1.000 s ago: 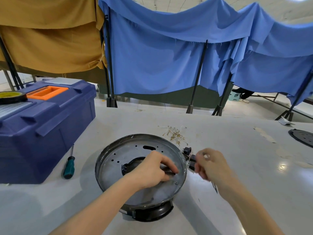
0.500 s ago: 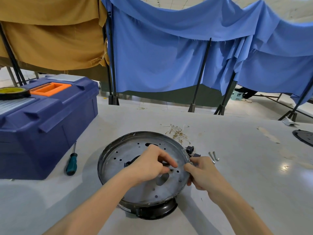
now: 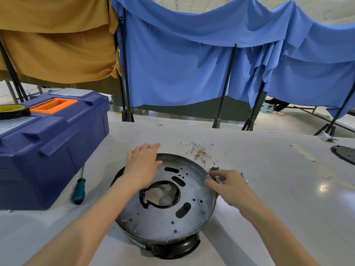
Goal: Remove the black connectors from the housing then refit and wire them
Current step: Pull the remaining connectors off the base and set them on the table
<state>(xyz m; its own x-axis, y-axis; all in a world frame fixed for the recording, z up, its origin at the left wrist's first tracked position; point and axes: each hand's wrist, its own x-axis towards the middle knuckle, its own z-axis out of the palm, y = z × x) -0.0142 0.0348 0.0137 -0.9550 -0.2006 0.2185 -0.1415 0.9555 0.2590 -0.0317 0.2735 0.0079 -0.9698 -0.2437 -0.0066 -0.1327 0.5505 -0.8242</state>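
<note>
The housing (image 3: 194,212) is a round grey metal pan with several holes and a black-ringed middle opening, lying on the white table. My left hand (image 3: 143,164) lies flat on its far left rim, fingers stretched out, gripping nothing. My right hand (image 3: 228,186) is at the right rim, its fingertips pinched on a small black connector with metal tabs (image 3: 218,177). A second black connector (image 3: 214,168) lies on the table just beyond the fingers, outside the rim.
Loose wire terminals (image 3: 199,151) lie behind the housing and two screws (image 3: 244,177) right of my right hand. A green-handled screwdriver (image 3: 78,191) lies beside the blue toolbox (image 3: 48,146), which carries a tape roll (image 3: 13,110). A black disc (image 3: 343,153) sits at far right.
My left hand left the middle opening and moved to the far left rim. The housing has turned, baring the opening. My right hand stays at the right rim.
</note>
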